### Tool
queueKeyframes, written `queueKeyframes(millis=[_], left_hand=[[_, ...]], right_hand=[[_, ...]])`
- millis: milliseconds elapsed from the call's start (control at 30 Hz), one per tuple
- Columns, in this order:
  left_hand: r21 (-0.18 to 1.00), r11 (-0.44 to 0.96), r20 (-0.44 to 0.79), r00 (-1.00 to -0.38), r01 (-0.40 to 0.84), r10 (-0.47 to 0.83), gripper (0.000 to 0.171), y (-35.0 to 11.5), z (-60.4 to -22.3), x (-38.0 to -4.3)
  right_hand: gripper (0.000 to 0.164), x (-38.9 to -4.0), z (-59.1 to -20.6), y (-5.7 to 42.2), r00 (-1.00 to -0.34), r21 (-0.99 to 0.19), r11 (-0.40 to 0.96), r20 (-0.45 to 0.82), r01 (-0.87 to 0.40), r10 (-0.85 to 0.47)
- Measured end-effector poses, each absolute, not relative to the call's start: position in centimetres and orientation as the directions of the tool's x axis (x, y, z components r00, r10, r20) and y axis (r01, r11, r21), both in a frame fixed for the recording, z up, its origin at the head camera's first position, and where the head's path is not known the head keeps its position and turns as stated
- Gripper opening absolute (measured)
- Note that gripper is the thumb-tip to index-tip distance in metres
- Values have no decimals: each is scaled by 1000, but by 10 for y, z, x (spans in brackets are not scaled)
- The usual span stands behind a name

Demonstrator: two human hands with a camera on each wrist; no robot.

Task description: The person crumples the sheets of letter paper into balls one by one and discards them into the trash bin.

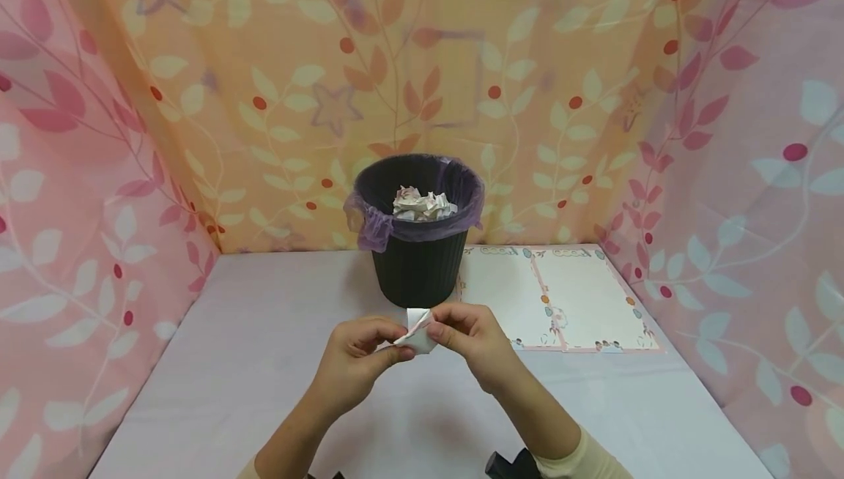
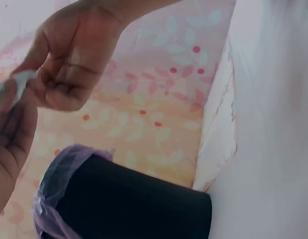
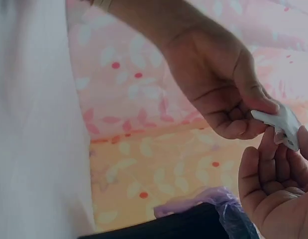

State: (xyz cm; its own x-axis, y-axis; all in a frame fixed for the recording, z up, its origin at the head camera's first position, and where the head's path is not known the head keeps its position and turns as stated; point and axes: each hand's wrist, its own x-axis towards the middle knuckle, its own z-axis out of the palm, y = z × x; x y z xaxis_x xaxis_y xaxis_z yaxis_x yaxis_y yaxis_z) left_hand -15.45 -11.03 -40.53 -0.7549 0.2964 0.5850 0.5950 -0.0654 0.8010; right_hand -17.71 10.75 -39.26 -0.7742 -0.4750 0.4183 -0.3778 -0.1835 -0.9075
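A small folded piece of white paper (image 1: 420, 332) is held between both hands, just in front of the black bin. My left hand (image 1: 356, 358) pinches its left end between thumb and fingers. On the other side my right hand (image 1: 476, 340) pinches the right edge, thumb toward me. The right wrist view shows the folded paper (image 3: 285, 122) as a thick, layered wad with fingertips of both hands on it. In the left wrist view the paper (image 2: 23, 82) is partly covered by fingers.
A black bin (image 1: 420, 266) lined with a purple bag (image 1: 372, 226) stands behind the hands, with crumpled paper (image 1: 422, 204) inside. Two decorated paper sheets (image 1: 593, 303) lie on the white table (image 1: 264, 362) at the right. Patterned curtains (image 1: 395, 54) enclose the back and sides.
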Motion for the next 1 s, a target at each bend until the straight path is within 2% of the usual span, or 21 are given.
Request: queueKeyframes(millis=[67,100,267,333,433,533,600,733,867,933,1000], left_hand=[[784,-85,609,-734,615,302,20,-112,-405,-157],[786,-73,606,-744,614,281,21,-113,-405,-157],[841,72,538,-843,536,-3,25,-104,-409,-153],[836,105,547,-830,538,-108,23,-97,-412,-150],[782,169,623,-762,600,-175,21,-87,-417,-146],[703,283,706,-688,653,-168,27,-79,-418,-142],[664,336,735,-665,668,-131,31,-75,-418,-139],[609,354,768,-639,710,-40,39,-74,-416,-136],[544,366,811,-585,755,3,45,-79,-412,-138],[539,366,812,-583,759,14,44,-82,-411,-140],[563,360,791,-611,744,23,42,-86,-410,-142]], right_hand=[[24,-179,-391,107,-773,-922,-214,388,-324,-502],[26,-180,-391,108,-778,-925,-216,379,-311,-502],[28,-181,-392,107,-832,-929,-220,365,-298,-417],[26,-180,-394,105,-848,-928,-221,366,-301,-382],[24,-177,-398,101,-864,-926,-215,370,-311,-342],[22,-175,-399,98,-871,-921,-202,383,-334,-308],[21,-173,-399,95,-869,-914,-200,399,-352,-293],[21,-168,-399,93,-875,-914,-214,395,-345,-279],[26,-167,-399,93,-875,-927,-245,355,-284,-329],[25,-169,-399,94,-860,-930,-232,356,-287,-365],[20,-171,-397,97,-847,-925,-166,380,-342,-370]])
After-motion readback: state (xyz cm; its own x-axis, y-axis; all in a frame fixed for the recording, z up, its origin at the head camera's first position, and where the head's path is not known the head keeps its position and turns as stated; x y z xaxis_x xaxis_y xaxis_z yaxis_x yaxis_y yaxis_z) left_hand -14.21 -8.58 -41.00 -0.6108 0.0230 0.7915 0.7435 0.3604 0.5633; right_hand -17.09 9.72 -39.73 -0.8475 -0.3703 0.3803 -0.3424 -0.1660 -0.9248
